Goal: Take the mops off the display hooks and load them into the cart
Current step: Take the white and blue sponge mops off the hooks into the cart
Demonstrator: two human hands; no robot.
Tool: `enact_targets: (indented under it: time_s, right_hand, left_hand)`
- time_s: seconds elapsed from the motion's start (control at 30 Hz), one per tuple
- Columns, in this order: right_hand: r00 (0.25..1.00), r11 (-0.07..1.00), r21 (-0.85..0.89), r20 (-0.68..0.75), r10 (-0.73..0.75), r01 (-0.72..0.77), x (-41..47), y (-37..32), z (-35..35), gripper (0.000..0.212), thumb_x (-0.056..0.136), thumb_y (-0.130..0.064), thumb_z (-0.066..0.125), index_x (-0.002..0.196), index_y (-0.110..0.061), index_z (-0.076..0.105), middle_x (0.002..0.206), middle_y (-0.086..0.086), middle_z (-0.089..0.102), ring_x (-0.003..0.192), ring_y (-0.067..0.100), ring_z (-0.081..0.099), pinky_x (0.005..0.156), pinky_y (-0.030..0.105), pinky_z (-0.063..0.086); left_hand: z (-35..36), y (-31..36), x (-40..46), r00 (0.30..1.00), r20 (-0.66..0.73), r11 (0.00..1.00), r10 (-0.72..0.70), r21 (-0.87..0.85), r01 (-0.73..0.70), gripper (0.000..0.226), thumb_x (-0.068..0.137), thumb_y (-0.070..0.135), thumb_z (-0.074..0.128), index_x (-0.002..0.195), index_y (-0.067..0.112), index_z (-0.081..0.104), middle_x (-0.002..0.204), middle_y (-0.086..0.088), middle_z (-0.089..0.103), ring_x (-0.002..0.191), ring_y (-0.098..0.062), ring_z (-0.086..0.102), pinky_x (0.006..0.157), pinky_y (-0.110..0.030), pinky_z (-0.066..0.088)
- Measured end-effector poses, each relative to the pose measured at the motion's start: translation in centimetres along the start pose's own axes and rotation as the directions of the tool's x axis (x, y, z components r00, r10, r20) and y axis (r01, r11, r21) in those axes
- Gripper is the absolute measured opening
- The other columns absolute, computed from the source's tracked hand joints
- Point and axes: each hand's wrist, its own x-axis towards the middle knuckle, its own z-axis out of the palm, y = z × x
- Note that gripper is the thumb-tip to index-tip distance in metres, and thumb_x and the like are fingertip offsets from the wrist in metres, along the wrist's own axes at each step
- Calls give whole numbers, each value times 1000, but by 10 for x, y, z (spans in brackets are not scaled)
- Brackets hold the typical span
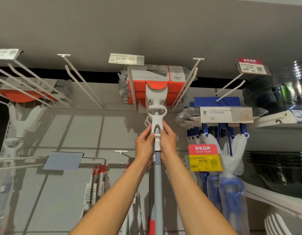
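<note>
Left hand: the left hand [144,143] grips the white collar at the top of the mop pole, fingers curled round it from the left side.
Right hand: the right hand [168,140] pinches the same collar from the right side, fingertips on the white wringer handle [156,119] just above.
Mop in hand: the flat mop [156,92] hangs on the display hook [132,89]; its orange-and-white boxed head sits at the top, its grey pole [158,192] runs straight down between the forearms.
Same hook: further boxed heads appear stacked behind the front one; the count cannot be told.
Right of the flat mop: blue sponge mops [221,116] hang on their own hook, above a yellow price tag [204,162].
Left of the flat mop: two bare hooks [82,82], then another white mop [23,119] on the far hook.
Cart: not in view.
Progress: judged early to middle. The gripped mop is not yet off its hook; the bare hooks may mark stock already removed, but this cannot be confirmed.
Remaining: lift this mop clear, load it, then repeat for the others.
</note>
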Motion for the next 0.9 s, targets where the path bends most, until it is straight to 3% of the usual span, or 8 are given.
enact_targets:
  time_s: [0.1,0.23,0.3,0.6,0.77,0.9]
  right_hand:
    - [1000,1000,20,31,-1,0,-4,4,-7,41,97,0,51,129,-20,67,115,6,74,104,25,71,93,44,58]
    - [997,999,-5,57,-44,44,-2,4,-13,45,97,6,46,132,-15,65,117,7,73,101,23,72,85,34,60]
    - [997,999,-13,67,-35,36,2,5,-14,44,97,6,47,130,-15,66,115,5,74,98,20,73,80,31,60]
    - [997,1000,-19,79,-1,2,11,19,-18,43,97,3,51,131,-19,65,116,5,73,95,19,73,78,31,61]
    - [995,999,-38,98,-1,5,14,24,-21,44,98,2,49,135,-19,62,120,5,71,97,14,73,80,29,60]
    - [994,998,-54,112,-2,8,2,26,-27,39,99,-5,53,134,-21,63,115,0,73,97,12,73,78,27,59]
  left_hand:
    - [-2,-6,-1,1000,-25,1000,16,13,-16,40,100,-2,51,134,14,62,94,11,77,84,-8,73,70,-21,57]
    - [-3,-13,3,999,-43,999,32,31,-31,37,101,-1,52,134,12,62,108,2,75,88,-7,73,74,-20,57]
    - [-5,-17,7,999,-40,998,35,45,-33,37,101,-1,51,135,12,61,102,7,76,85,-5,72,72,-19,56]
    - [-15,-34,20,999,-42,998,11,70,-8,37,100,-1,52,133,12,63,101,9,77,92,-10,73,78,-22,57]
    - [-16,-39,21,999,-42,996,1,93,3,36,100,1,54,132,13,64,112,-3,76,98,-16,73,85,-30,57]
    - [-15,-37,12,999,-38,992,-30,120,34,35,104,13,50,137,17,62,112,4,76,101,-12,72,93,-33,57]
